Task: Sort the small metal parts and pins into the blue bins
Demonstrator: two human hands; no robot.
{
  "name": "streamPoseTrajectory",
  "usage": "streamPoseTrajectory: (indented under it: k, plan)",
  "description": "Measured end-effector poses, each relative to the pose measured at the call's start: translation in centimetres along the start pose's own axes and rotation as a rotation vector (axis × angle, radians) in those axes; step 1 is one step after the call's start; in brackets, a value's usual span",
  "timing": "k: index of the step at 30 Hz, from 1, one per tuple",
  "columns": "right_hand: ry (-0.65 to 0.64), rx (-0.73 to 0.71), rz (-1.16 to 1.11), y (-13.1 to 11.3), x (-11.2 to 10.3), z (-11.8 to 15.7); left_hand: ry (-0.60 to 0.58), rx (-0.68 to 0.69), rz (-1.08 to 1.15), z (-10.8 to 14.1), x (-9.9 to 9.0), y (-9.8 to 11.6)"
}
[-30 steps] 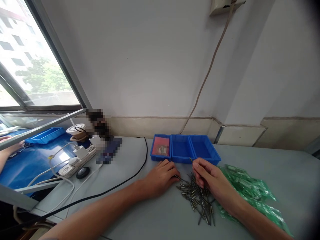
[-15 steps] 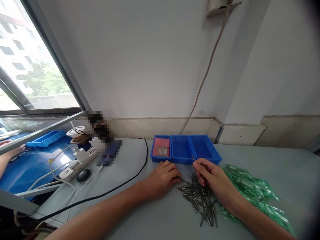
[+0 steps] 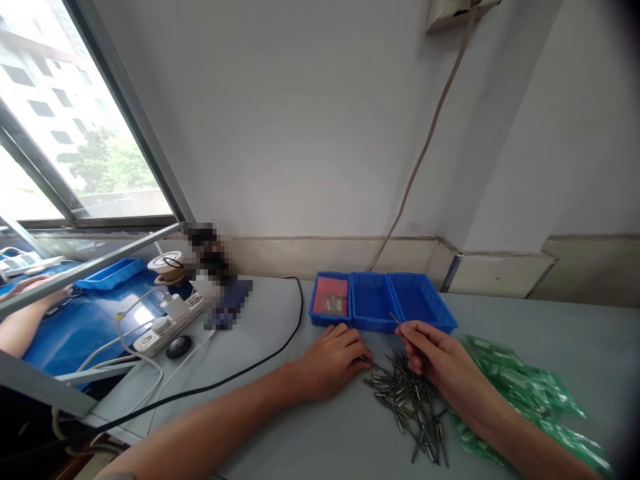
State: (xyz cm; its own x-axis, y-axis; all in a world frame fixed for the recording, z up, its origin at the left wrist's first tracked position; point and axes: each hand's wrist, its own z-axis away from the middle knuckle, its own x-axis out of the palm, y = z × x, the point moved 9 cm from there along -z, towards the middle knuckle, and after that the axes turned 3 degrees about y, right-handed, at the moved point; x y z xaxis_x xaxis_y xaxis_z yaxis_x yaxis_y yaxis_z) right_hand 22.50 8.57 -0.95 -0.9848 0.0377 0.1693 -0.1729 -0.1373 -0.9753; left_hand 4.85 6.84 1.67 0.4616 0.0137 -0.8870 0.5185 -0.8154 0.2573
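My right hand [image 3: 433, 353] is closed in a pinch on a thin metal pin [image 3: 395, 319], whose tip points up and left in front of the blue bins. On the table to the left, my left hand [image 3: 336, 360] rests with curled fingers; a dark, slender metal pin [image 3: 367, 361] shows at its thumb and index finger. Between and below the hands lies a loose pile of metal pins [image 3: 413, 403], several with thicker, shiny ends. Three joined blue bins stand just beyond: the left bin [image 3: 330, 320] contains a red sheet and a small clear bag, while the middle bin [image 3: 373, 297] and right bin [image 3: 420, 300] show bare bottoms.
Green plastic bags [image 3: 535, 387] lie beside my right forearm. A black cable [image 3: 250, 363] crosses the table at left, near a power strip [image 3: 165, 330], a round black object [image 3: 179, 347] and a lidded cup [image 3: 167, 265]. Another person's arm [image 3: 30, 320] shows at the far left.
The view has swung slightly left, so everything sits further right in it. My right hand still pinches its pin, which shows a little more. My left hand stays beside the pile.
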Motion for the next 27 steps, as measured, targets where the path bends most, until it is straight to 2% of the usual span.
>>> streamPoseTrajectory:
  k: [7,11,15,18,21,23,27]
  plan:
    - [0.039,0.011,-0.026,0.1,-0.3,-0.3,0.013,0.017,-0.006,0.0,0.1,0.0]
    - [0.035,-0.027,0.045,-0.5,-0.2,-0.2,0.012,0.014,-0.003,0.1,0.2,-0.2]
    - [-0.017,-0.215,0.388,-1.7,0.5,0.3,0.004,-0.001,-0.008,0.2,0.2,-0.3]
    - [-0.075,-0.485,0.781,-2.8,2.1,1.6,0.008,-0.019,-0.028,0.2,0.1,-0.3]
    - [-0.143,-0.767,1.157,-2.6,3.9,3.2,0.024,-0.039,-0.037,0.2,0.0,-0.4]
    - [-0.177,-0.812,1.278,-1.9,4.2,3.4,0.038,-0.051,-0.035,0.2,-0.1,-0.5]
    - [-0.223,-0.769,1.337,-1.2,4.2,3.0,0.047,-0.062,-0.018,0.2,-0.1,-0.6]
